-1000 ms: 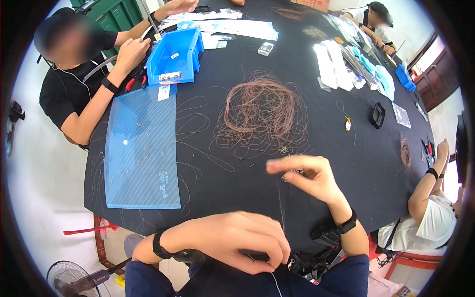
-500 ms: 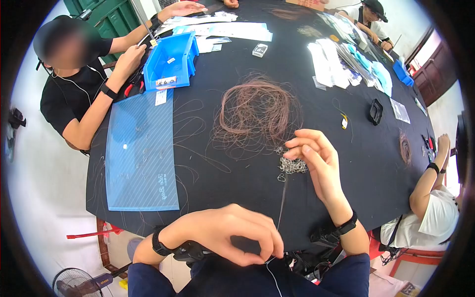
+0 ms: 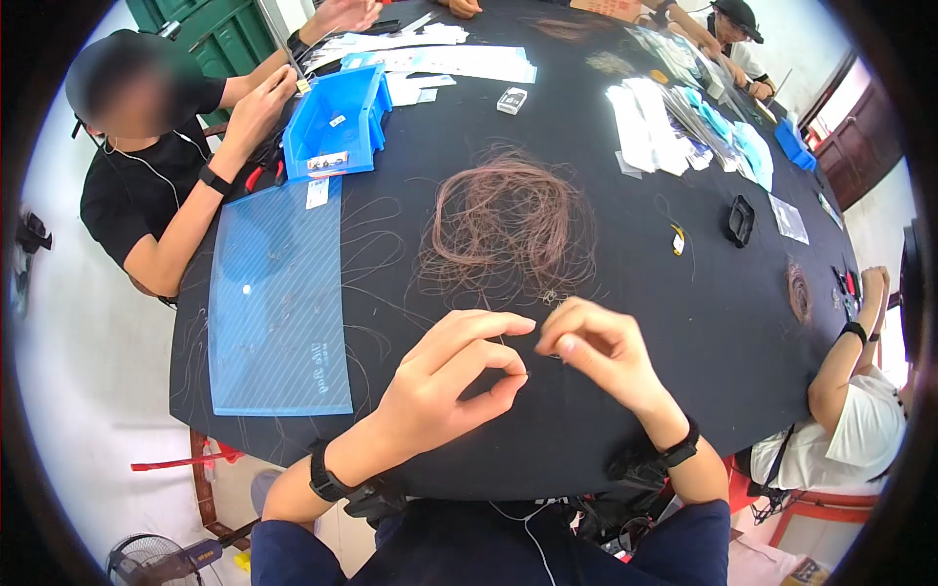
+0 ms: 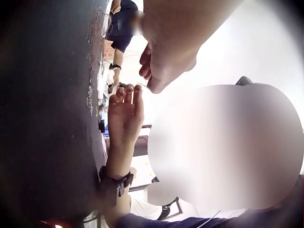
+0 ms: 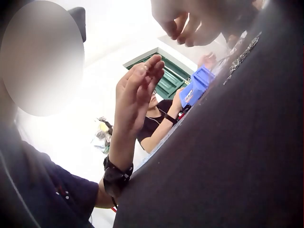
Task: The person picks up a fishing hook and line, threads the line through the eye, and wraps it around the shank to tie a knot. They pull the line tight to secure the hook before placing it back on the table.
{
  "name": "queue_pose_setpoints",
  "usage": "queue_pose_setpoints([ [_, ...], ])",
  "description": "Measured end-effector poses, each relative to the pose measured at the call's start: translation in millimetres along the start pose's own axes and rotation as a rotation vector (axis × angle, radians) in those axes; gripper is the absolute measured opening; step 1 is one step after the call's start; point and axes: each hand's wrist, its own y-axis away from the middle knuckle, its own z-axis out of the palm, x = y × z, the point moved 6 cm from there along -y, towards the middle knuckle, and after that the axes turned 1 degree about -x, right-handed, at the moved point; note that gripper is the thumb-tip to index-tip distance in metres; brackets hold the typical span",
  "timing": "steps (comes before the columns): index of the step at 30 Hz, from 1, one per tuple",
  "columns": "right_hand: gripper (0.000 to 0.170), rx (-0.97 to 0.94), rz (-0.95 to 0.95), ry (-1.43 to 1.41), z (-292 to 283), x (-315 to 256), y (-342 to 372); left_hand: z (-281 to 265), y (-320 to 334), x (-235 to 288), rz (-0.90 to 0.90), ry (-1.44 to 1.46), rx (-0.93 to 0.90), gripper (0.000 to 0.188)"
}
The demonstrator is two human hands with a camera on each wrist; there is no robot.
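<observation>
In the head view my left hand [image 3: 445, 376] is raised over the black table, its thumb and forefinger pinching a thin line [image 4: 144, 85]. A short bit of that line shows between the two hands in the left wrist view. My right hand [image 3: 611, 356] hangs just to the right, its fingers loosely bent and slightly blurred. Behind the hands lies a pile of small silvery metal hooks [image 5: 242, 59], mostly covered by the right hand in the head view. A large tangled coil of brown line [image 3: 513, 220] rests farther up the table.
At the left lies a blue file bag [image 3: 278, 322] with loops of thin line around it. A blue bin [image 3: 337, 122] stands beyond it, near another person's hands. White packets [image 3: 650, 127], a small black tray [image 3: 740, 222] and a small brown coil [image 3: 798, 293] lie at the right.
My left hand has risen from the table's near edge to meet the right hand over the table. My right hand has drawn its fingers in and now covers most of the hook pile.
</observation>
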Motion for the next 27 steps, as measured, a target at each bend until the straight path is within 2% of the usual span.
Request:
queue_pose_setpoints([
  [6, 0.017, -0.157, 0.099, -0.326, 26, 6, 3, 2, 0, 4, 0.077, 0.027, 0.004, 0.023],
  [10, 0.011, -0.137, 0.098, -0.313, 26, 6, 6, 2, 0, 6, 0.104, 0.007, 0.002, 0.023],
  [13, 0.007, -0.033, 0.06, -0.186, 21, 3, 5, 3, 1, 5, 0.111, -0.04, -0.006, 0.023],
  [16, 0.01, 0.09, -0.156, 0.379, 19, -22, 7, 6, 2, 5, 0.137, -0.153, -0.031, 0.024],
  [17, 0.019, 0.13, -0.446, 0.582, 21, -32, 6, 7, 2, 5, 0.15, -0.199, -0.041, 0.025],
  [20, 0.023, 0.156, -0.6, 0.79, 25, -36, 11, 11, 2, 9, 0.205, -0.258, -0.049, 0.026],
  [27, 0.025, 0.263, -0.655, 0.882, 11, -49, 12, -1, -7, 5, 0.185, -0.305, -0.054, 0.022],
])
